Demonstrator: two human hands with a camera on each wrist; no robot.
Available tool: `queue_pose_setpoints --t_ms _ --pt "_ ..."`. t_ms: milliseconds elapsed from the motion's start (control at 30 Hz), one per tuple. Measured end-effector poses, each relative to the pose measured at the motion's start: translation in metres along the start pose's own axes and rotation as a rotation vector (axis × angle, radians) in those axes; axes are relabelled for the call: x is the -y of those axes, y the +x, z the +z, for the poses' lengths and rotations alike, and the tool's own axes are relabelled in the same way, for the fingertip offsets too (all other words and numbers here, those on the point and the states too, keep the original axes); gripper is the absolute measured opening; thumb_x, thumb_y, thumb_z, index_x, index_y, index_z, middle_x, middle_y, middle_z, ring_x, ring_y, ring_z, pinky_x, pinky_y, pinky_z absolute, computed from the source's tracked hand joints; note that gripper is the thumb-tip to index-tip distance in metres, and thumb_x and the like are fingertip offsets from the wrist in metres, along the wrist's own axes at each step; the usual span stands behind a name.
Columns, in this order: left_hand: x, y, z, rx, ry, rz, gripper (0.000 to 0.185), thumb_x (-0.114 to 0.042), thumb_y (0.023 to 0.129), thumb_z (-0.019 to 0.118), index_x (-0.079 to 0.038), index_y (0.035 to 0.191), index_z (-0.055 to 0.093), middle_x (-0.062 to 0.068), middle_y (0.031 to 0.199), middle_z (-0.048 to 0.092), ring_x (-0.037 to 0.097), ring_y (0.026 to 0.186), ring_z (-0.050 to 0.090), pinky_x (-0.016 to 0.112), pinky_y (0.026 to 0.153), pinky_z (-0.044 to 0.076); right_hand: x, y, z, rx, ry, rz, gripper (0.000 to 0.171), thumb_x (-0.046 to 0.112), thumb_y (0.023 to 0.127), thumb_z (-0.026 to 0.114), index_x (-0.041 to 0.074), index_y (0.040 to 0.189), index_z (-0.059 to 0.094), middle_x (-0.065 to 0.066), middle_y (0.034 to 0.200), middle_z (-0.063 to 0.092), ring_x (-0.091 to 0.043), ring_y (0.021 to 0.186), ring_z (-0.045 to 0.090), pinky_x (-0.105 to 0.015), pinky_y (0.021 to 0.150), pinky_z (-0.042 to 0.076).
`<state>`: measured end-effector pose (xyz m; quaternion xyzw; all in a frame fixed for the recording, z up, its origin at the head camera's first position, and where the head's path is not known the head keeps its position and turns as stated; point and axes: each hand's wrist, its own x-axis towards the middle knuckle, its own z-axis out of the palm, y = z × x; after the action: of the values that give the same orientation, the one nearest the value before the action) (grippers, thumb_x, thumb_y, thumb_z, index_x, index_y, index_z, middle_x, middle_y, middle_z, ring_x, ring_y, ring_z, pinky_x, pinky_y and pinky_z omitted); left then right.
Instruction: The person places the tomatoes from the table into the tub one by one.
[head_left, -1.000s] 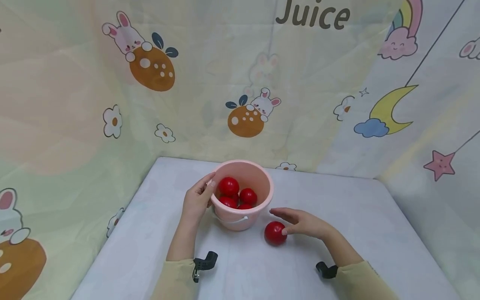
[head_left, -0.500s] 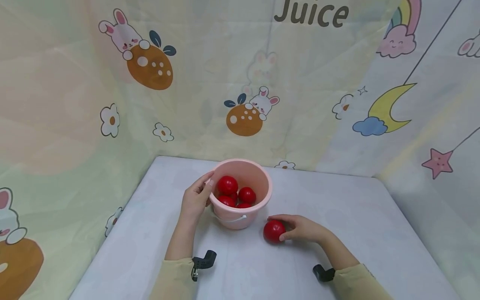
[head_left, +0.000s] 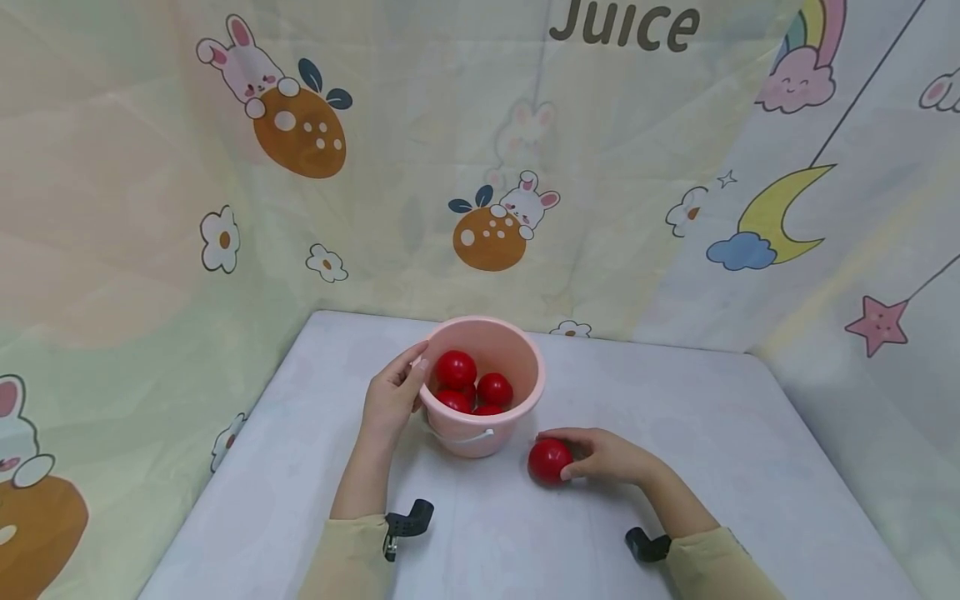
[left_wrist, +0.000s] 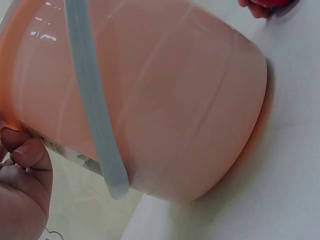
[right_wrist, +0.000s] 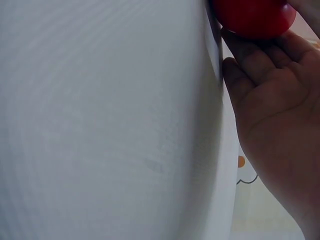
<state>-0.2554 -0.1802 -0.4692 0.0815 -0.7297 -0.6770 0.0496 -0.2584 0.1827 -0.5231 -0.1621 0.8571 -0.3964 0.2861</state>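
Note:
A pink bucket [head_left: 480, 433] stands upright on the white table, its pale handle [left_wrist: 90, 95] hanging down the near side. My left hand [head_left: 390, 398] grips the bucket's left rim, thumb toward the inside. Inside lie several red balls [head_left: 456, 369], smooth and glossy. To the right of the bucket, my right hand [head_left: 603, 457] holds another red ball [head_left: 548, 462] at the table surface, fingers behind it and thumb on the near side. In the right wrist view, the red ball [right_wrist: 255, 17] sits against the fingers, partly cut off by the frame.
The white table [head_left: 675, 400] meets a printed cloth backdrop [head_left: 390, 125] with rabbits, flowers and a moon at its back and sides. A black wrist mount [head_left: 409, 520] is on the left sleeve, and another black mount [head_left: 648, 546] on the right.
My right hand has come down and closed its fingers and thumb around the loose red ball. The left hand keeps its grip on the bucket.

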Motion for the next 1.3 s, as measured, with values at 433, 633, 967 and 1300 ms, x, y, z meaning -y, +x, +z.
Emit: queue_pose_setpoints --t_ms 433,633,967,1300 --pt "0.001 -0.001 0.001 -0.007 0.001 0.006 0.034 -0.05 0.092 0.064 -0.047 0.125 0.063 0.01 0.087 0.052 0.022 0.067 0.051 0.022 0.059 0.049 0.001 0.0 -0.003 -0.004 0.011 -0.004 0.067 0.041 0.074 0.084 0.037 0.135 0.057 0.003 0.138 0.057 -0.03 0.133 0.045 -0.048 0.092 0.054" --pt "0.0 -0.001 0.0 -0.007 0.002 0.003 0.034 -0.051 0.091 0.064 -0.047 0.125 0.063 0.01 0.086 0.051 0.023 0.067 0.051 0.023 0.06 0.049 0.005 0.001 -0.011 -0.031 0.01 0.003 0.067 0.041 0.075 0.083 0.036 0.137 0.056 0.002 0.137 0.057 -0.029 0.132 0.046 -0.046 0.091 0.055" --pt "0.001 -0.001 0.001 -0.009 0.003 0.01 0.035 -0.052 0.091 0.064 -0.046 0.126 0.063 0.009 0.085 0.051 0.023 0.065 0.051 0.023 0.059 0.048 0.021 -0.001 -0.042 -0.074 0.052 -0.051 0.066 0.037 0.079 0.081 0.036 0.139 0.054 0.0 0.14 0.055 -0.03 0.134 0.044 -0.045 0.093 0.054" --pt "0.001 0.0 0.001 -0.011 0.002 0.018 0.034 -0.05 0.092 0.064 -0.046 0.126 0.063 0.009 0.085 0.051 0.022 0.065 0.051 0.023 0.058 0.048 0.059 -0.001 -0.097 -0.153 0.029 -0.105 0.071 0.036 0.079 0.081 0.031 0.143 0.05 -0.007 0.141 0.054 -0.034 0.13 0.048 -0.046 0.091 0.055"
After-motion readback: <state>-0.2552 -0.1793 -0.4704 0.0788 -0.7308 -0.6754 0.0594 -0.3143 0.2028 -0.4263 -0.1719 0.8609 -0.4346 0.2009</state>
